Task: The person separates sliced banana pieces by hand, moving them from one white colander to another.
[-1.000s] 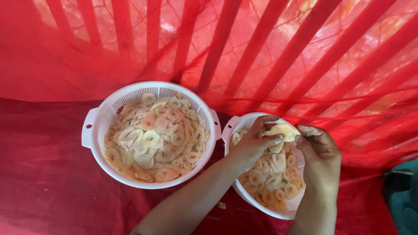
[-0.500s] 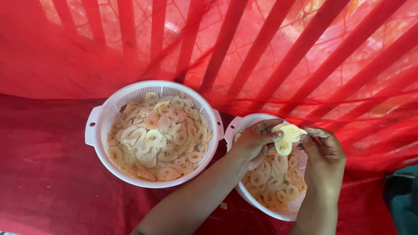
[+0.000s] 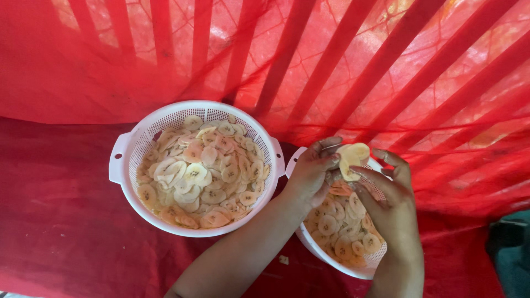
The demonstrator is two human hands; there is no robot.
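Note:
Two white perforated baskets sit on a red cloth. The left basket (image 3: 124, 160) is filled with pale round banana slices (image 3: 201, 176). The right basket (image 3: 309, 243) also holds slices (image 3: 342, 226), partly hidden by my hands. My left hand (image 3: 312, 174) and my right hand (image 3: 389, 198) meet above the right basket. Together they pinch a small clump of stuck slices (image 3: 352, 159) between fingertips and thumbs.
Red netting (image 3: 276, 60) with darker red stripes hangs behind the baskets. The red cloth (image 3: 61, 221) covers the surface. A dark green object (image 3: 510, 254) shows at the right edge. A small pale crumb (image 3: 283, 259) lies on the cloth.
Both hands have lifted the clump of slices slightly higher above the right basket. The view has shifted a little; the baskets stay put.

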